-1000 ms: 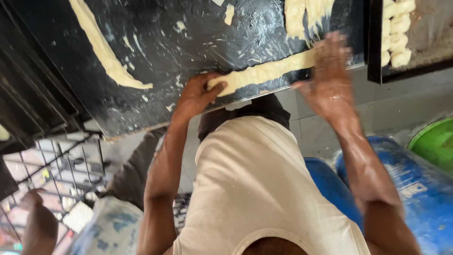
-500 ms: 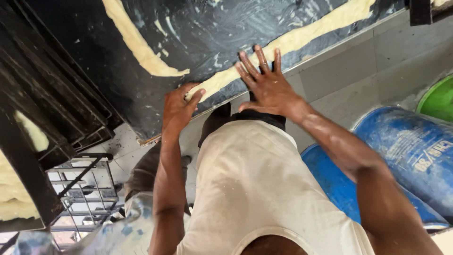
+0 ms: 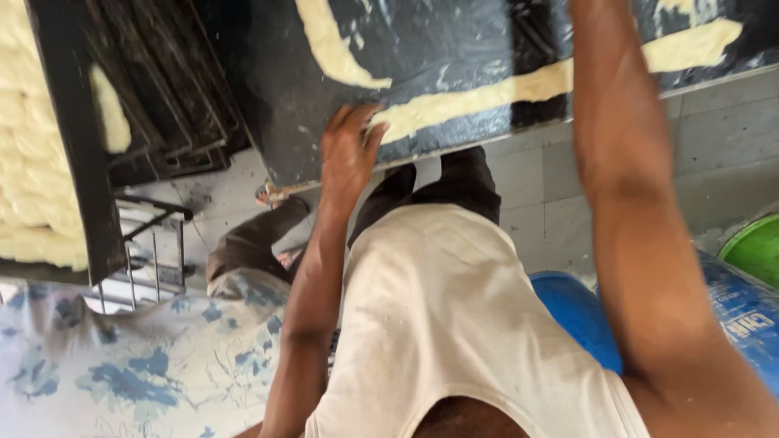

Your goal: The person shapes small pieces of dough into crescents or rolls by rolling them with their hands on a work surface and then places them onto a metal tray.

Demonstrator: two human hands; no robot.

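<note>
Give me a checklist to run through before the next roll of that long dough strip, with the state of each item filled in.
1. Left hand on the near end of the long dough strip: ok, fingers rest at its tip.
2. Right hand on the strip: cannot tell, the forearm runs out of the top of the view.
3. Strip in one piece: cannot tell, the forearm crosses it.
4. Strip fully on the black worktop: ok, it lies just inside the near edge.
5. Apart from the second dough strip: ok, a gap shows between them.
6. Worktop clean: not ok, pale dough smears show.
</note>
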